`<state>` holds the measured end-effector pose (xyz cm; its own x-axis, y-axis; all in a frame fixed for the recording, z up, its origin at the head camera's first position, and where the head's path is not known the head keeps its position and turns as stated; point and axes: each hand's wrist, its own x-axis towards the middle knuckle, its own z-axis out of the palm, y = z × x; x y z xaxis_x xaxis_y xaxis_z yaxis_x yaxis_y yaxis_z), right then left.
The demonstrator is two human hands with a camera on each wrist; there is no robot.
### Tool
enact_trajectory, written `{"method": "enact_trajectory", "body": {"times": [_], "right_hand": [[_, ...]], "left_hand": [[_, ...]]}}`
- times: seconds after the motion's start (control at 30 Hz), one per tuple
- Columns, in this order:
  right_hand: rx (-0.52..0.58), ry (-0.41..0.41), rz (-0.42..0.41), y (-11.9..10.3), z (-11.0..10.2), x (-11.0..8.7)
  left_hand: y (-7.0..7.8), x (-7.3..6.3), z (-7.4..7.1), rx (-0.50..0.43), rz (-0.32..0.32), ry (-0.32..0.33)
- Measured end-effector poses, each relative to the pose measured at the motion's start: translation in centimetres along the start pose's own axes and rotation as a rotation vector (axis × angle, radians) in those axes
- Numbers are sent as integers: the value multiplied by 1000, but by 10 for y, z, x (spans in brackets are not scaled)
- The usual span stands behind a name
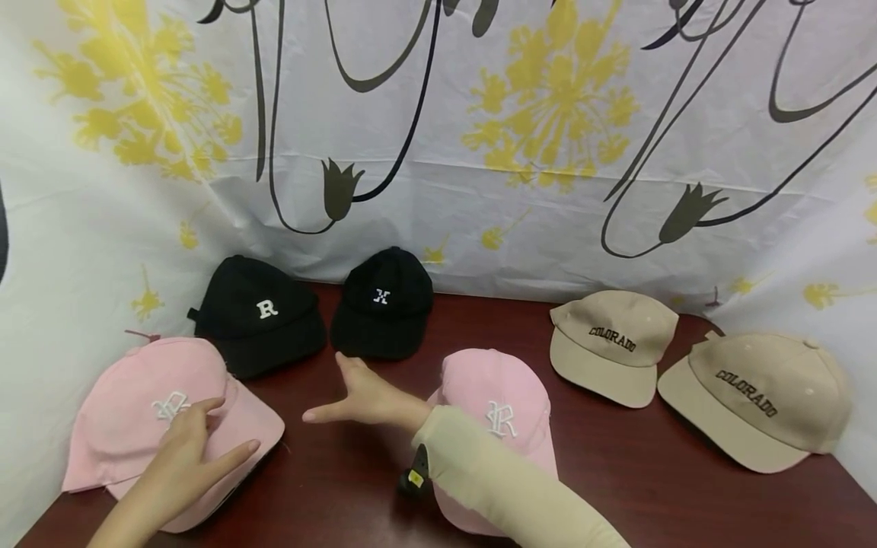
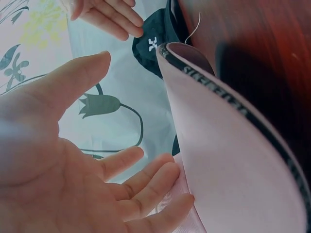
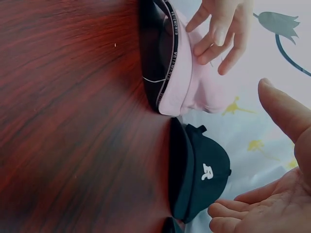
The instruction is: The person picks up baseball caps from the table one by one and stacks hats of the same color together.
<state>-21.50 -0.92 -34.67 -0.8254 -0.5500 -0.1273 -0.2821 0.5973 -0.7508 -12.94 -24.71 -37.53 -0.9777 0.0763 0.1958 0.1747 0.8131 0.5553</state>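
Two hands, unclenched and holding nothing, flank the left pink cap [image 1: 130, 399], brim [image 1: 255, 415] aimed near-right: the left hand [image 1: 180, 457] nearer, at its crown [image 1: 174, 361]; the right hand [image 1: 370, 399] apart, rightward.

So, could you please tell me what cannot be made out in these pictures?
Head view: part of the right pink cap, hidden by the right sleeve.
Head view: part of the logo on the left pink cap, behind the left hand.
Right wrist view: most of the lowest black cap, cut off by the bottom edge.
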Motion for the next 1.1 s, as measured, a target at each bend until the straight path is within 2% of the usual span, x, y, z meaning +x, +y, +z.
{"method": "enact_trajectory", "body": {"times": [0.13, 0.27, 0.5, 0.87, 1.0, 1.1], "right_hand": [[-5, -4, 2, -1, 5, 5], [-12, -8, 9, -1, 10, 10], [-1, -24, 30, -4, 15, 15], [-13, -33, 38, -4, 25, 21], [-37, -35, 41, -2, 30, 24], [-41, -42, 42, 0, 32, 26]], "left_hand": [[-3, -6, -1, -4, -10, 6], [-7, -14, -4, -13, -52, -16], [-16, -24, -11, 32, -108, -15], [-32, -31, -19, 78, -197, -101], [-42, -35, -18, 76, -232, -135], [-52, -38, -17, 84, -241, -136]]}}
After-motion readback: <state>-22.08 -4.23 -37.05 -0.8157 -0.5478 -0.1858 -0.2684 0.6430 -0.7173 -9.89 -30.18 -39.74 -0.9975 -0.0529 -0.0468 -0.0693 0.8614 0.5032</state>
